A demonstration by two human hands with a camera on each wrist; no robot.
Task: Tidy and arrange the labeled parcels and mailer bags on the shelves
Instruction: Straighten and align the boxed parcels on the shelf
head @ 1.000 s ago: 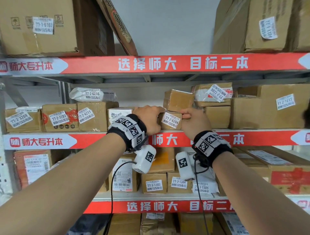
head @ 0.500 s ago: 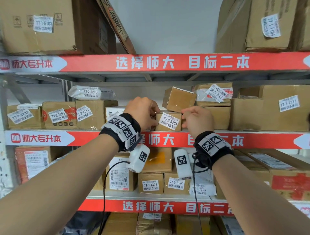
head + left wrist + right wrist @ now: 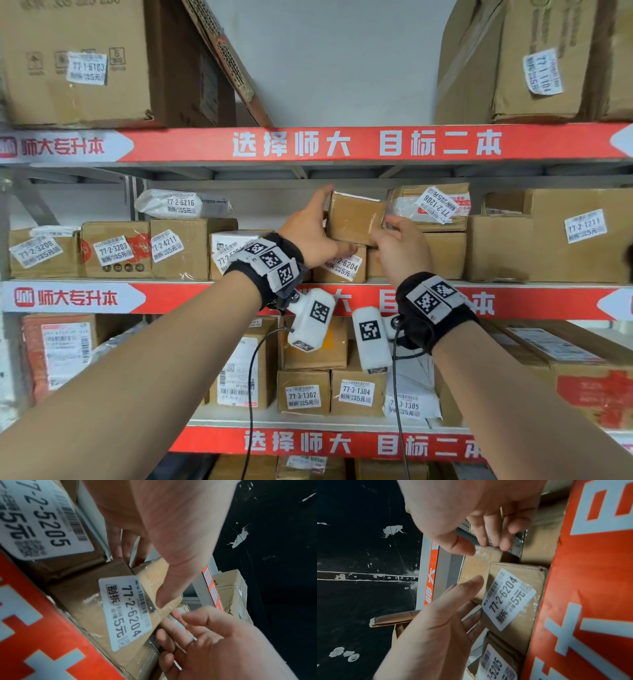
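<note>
A small unlabeled brown box (image 3: 356,219) sits tilted on top of the box labeled 77-2-6204 (image 3: 342,265) on the middle shelf. My left hand (image 3: 318,222) grips its left side. Its thumb (image 3: 164,591) lies on the taped front and its fingers (image 3: 126,547) reach behind. My right hand (image 3: 387,231) pinches the box's right edge between thumb (image 3: 462,546) and fingers (image 3: 498,540). The label 77-2-6204 (image 3: 508,599) faces out, just under both hands.
To the left stands a box labeled 77-2-5205 (image 3: 42,524). A mailer bag labeled 77-2-6216 (image 3: 181,204) lies on boxes further left. Close on the right are the stacked parcel 77-2-1206 (image 3: 431,205) and the large box 77-2-1211 (image 3: 555,236). The red shelf rail (image 3: 205,298) runs below.
Both hands have left the 77-2-6204 box and risen to the small box stacked on it. They now take hold of its two sides.
</note>
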